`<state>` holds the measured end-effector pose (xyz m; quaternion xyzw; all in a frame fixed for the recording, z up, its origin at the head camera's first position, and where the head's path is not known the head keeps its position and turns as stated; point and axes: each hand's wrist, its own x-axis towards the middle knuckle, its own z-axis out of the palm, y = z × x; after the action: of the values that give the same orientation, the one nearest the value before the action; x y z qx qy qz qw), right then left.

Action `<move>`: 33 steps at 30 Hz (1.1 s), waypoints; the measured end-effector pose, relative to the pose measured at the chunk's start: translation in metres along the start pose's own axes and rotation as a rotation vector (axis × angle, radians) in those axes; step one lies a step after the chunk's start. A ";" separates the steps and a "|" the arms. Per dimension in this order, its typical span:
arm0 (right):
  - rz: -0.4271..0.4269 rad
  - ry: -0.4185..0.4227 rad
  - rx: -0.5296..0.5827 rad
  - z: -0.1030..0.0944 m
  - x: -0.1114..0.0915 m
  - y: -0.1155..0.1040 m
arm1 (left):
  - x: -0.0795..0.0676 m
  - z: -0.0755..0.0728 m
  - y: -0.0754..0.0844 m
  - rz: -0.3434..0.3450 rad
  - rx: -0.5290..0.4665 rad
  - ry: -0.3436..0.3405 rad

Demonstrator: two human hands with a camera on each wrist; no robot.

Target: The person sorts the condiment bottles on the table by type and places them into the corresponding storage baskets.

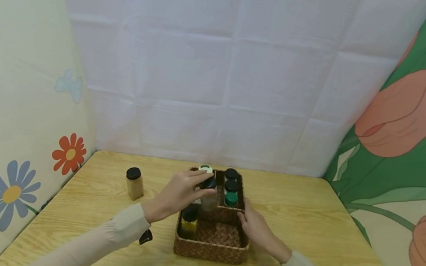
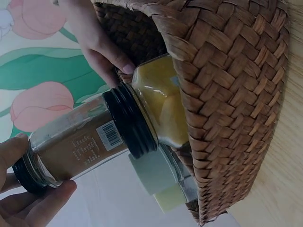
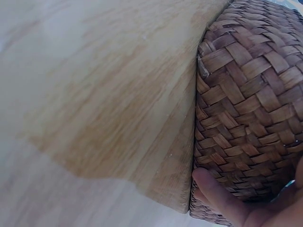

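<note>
My left hand (image 1: 177, 193) pinches a glass spice jar (image 2: 78, 144) of brown powder by its black-lidded end, above the left side of a brown woven basket (image 1: 210, 252). In the left wrist view the jar is tilted, its other dark end close to a jar of yellow contents (image 2: 161, 99) in the basket. My right hand (image 1: 258, 229) grips the basket's right wall, thumb at the rim and a finger (image 3: 218, 194) along the outside. The basket has compartments; several lidded jars stand in the back, among them a green-lidded jar (image 1: 231, 198).
Left of the basket, a jar with a black lid and tan contents (image 1: 134, 185) stands on the wood-grain table (image 1: 293, 196). A white cloth (image 1: 220, 72) hangs behind the table, and flower-printed cloths stand at both sides.
</note>
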<state>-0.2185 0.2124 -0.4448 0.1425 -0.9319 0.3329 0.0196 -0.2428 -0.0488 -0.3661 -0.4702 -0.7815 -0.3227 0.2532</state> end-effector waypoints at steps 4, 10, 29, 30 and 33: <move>0.012 -0.010 -0.006 0.000 0.000 0.000 | 0.001 0.003 0.001 0.001 -0.014 -0.027; 0.018 -0.016 -0.003 -0.001 0.000 -0.001 | 0.000 0.006 0.002 0.001 -0.022 -0.062; 0.040 -0.008 -0.031 0.001 0.000 0.001 | -0.012 0.021 0.002 -0.039 -0.007 -0.231; 0.042 -0.007 -0.030 0.001 0.001 0.001 | -0.013 0.022 0.002 -0.035 0.002 -0.232; 0.047 -0.008 -0.027 0.001 0.001 0.001 | -0.015 0.025 0.001 -0.025 0.013 -0.234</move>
<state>-0.2194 0.2123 -0.4459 0.1217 -0.9394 0.3203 0.0099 -0.2377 -0.0388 -0.3925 -0.4932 -0.8135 -0.2637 0.1593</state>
